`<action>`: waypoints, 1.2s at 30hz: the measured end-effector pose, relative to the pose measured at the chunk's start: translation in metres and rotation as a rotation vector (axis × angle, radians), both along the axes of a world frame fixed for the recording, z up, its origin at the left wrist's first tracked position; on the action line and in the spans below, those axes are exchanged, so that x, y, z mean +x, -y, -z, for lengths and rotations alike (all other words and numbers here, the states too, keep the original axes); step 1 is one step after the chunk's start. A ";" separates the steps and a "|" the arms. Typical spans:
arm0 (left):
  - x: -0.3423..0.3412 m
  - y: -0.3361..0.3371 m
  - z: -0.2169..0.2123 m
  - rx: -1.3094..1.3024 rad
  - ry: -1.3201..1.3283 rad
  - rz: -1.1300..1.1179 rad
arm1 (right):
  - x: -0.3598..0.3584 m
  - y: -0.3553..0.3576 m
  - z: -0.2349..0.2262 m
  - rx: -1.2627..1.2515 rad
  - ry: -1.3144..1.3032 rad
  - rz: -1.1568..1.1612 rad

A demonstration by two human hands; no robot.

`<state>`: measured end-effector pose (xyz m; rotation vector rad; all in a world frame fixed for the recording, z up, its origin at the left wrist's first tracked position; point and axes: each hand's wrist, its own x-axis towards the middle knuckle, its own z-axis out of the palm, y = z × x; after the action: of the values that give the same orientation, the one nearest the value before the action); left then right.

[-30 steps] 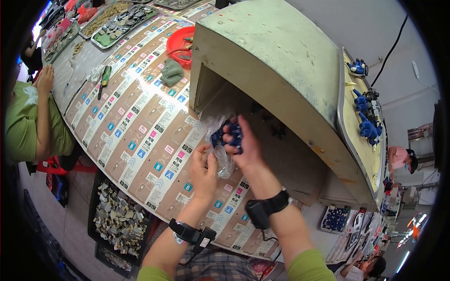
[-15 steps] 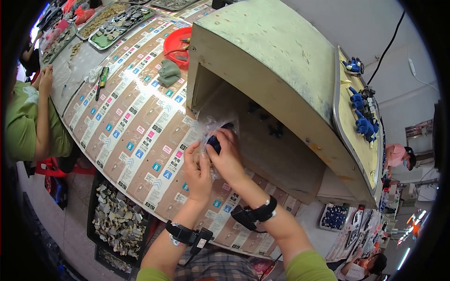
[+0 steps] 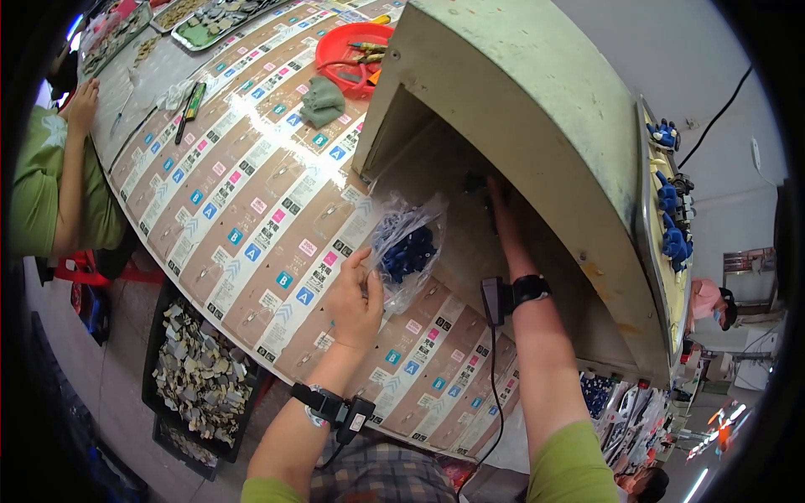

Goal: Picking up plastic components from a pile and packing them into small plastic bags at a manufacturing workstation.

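Note:
A clear plastic bag (image 3: 432,220) with several dark blue pieces (image 3: 409,253) inside lies on the patterned table covering. My left hand (image 3: 355,303) has its curled fingers and thumb closed on the near-left edge of this bag. Reaching forward and right, my right hand (image 3: 496,194) is inside the cream metal box (image 3: 528,75), which lies open toward me. It is at a few small dark pieces (image 3: 475,181) on the box's floor. Shadow hides its fingers, so their hold does not show. Each wrist wears a strap with a black module.
Beyond the bag are a grey-green cloth (image 3: 322,102), a red bowl (image 3: 334,44) of tools and a green-and-black cutter (image 3: 191,109). A black crate (image 3: 159,360) of flat pieces stands below the table's left edge. A person in green (image 3: 71,180) sits at left.
My right hand has left the bag and moved into the metal box. The bag now sits more open, showing its blue pieces, while my left hand stays at its edge. The view has shifted slightly.

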<state>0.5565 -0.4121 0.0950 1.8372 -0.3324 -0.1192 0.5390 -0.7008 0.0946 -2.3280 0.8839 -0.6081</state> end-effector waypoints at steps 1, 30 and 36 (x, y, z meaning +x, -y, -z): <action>-0.001 0.001 -0.001 0.014 0.002 0.003 | 0.008 -0.005 0.004 -0.111 -0.020 -0.043; 0.001 -0.001 -0.003 0.029 0.082 -0.023 | -0.031 0.004 0.010 -0.202 -0.181 -0.302; -0.002 0.004 -0.003 0.000 0.027 0.014 | -0.039 -0.010 0.002 -0.231 -0.237 -0.236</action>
<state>0.5544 -0.4160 0.0976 1.8375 -0.3644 -0.1047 0.5001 -0.6907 0.0922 -2.7061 0.6518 -0.3552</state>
